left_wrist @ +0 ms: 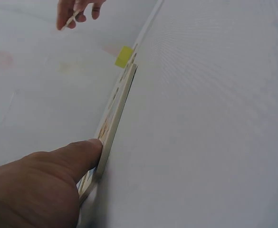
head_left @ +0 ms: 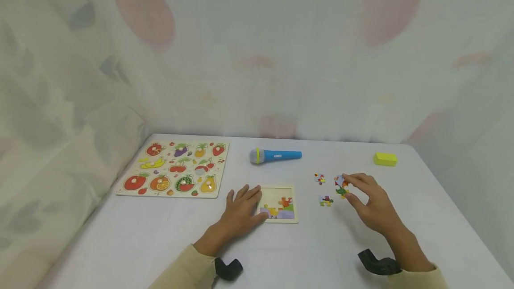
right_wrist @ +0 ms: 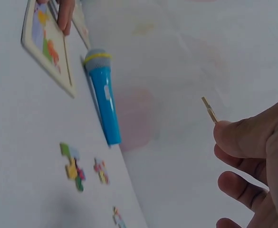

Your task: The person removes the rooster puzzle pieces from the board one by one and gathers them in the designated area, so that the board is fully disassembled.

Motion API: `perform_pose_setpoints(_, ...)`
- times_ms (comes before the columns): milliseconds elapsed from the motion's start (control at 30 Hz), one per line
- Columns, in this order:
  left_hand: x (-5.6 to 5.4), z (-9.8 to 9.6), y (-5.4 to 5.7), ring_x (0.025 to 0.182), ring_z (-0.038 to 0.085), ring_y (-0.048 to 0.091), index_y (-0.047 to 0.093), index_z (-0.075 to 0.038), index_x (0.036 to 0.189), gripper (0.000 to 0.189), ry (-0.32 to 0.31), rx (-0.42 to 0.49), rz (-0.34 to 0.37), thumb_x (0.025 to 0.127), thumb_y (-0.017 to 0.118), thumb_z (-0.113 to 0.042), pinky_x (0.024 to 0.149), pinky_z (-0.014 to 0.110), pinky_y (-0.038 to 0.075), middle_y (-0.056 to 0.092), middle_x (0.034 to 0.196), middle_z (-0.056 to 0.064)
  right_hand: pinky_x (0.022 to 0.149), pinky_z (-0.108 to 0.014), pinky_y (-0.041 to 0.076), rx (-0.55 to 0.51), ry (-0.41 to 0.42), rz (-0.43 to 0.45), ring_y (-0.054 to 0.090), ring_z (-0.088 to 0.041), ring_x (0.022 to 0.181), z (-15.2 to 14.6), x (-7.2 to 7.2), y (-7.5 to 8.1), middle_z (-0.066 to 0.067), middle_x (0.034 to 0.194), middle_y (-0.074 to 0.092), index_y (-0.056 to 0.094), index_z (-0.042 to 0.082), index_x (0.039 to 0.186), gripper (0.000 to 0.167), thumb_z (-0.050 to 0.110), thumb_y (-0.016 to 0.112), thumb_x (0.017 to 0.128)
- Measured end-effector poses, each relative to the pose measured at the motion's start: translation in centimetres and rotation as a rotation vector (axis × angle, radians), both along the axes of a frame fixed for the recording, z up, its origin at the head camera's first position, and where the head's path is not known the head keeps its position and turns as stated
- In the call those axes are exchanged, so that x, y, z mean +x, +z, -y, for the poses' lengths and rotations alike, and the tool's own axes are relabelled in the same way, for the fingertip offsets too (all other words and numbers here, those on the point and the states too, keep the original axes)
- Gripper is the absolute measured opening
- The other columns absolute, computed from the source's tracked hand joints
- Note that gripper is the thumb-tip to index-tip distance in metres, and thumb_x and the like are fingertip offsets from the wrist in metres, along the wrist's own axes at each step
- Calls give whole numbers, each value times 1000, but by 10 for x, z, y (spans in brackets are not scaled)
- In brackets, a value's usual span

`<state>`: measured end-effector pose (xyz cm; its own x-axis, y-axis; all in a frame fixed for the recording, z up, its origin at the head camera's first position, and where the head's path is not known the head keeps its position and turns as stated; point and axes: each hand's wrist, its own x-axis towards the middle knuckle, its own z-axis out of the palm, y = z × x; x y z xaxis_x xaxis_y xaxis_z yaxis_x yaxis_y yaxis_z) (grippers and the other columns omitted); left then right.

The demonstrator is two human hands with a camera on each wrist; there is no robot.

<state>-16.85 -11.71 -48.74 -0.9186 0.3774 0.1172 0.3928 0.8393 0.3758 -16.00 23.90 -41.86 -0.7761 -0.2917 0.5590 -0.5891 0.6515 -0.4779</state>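
My left hand (head_left: 240,212) rests, fingers straight, on the left edge of a small wooden puzzle tray (head_left: 296,204). Its thumb presses near the front rim, as the left wrist view also shows. Joined jigsaw pieces (head_left: 286,214) with coloured pictures fill the tray's lower part. To the right, my right hand (head_left: 373,206) pinches a jigsaw piece (right_wrist: 209,109) between thumb and fingers, seen edge-on and raised above the table in the right wrist view. Loose jigsaw pieces lie left of this hand: one nearer the front (head_left: 325,200), one farther back (head_left: 319,179), another close by the fingertips (head_left: 339,180).
A fruit knob puzzle board (head_left: 166,173) lies at the left of the white table. Behind the tray is a blue toy microphone (head_left: 277,155) with a grey head. A yellow block (head_left: 384,159) sits at the back right. Patterned cloth (head_left: 257,92) hangs behind the table.
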Motion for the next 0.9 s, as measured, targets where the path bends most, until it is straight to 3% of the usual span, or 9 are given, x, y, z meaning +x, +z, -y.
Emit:
perform_pose_setpoints(333,1,-1,3,140,33,25,48,-10,143,68,5,0,13,89,63,-49,106,65,8,38,151,3,93,-5,24,43,-59,22,50,-28,110,-23,-3,-19,-9,114,61,62,-1,124,52,-9,76,75)
perform_pose_setpoints(400,2,-1,4,140,33,24,48,-10,143,68,6,1,16,89,63,-49,106,65,7,38,151,3,93,-11,31,58,-75,41,51,-29,110,-26,-4,-23,-9,114,61,62,-1,124,51,-8,76,75)
perform_pose_setpoints(500,2,-2,5,140,33,24,47,-10,144,69,4,-5,13,89,62,-50,106,65,7,37,151,3,95,-36,41,59,-79,98,50,-33,112,-31,-4,-30,-12,115,61,62,-1,124,50,-7,75,77)
perform_pose_setpoints(633,1,-1,5,140,33,24,48,-10,143,68,6,-1,8,89,63,-49,106,65,7,38,151,3,89,-63,38,45,-76,184,47,-39,117,-34,-7,-39,-17,117,60,61,0,126,49,-6,73,79)
perform_pose_setpoints(900,0,0,1,141,31,23,47,-11,144,69,7,5,15,89,62,-51,107,63,7,37,152,1,90,-60,37,93,-68,249,50,-36,111,-39,-14,-61,-12,115,64,61,-1,126,47,-3,72,81)
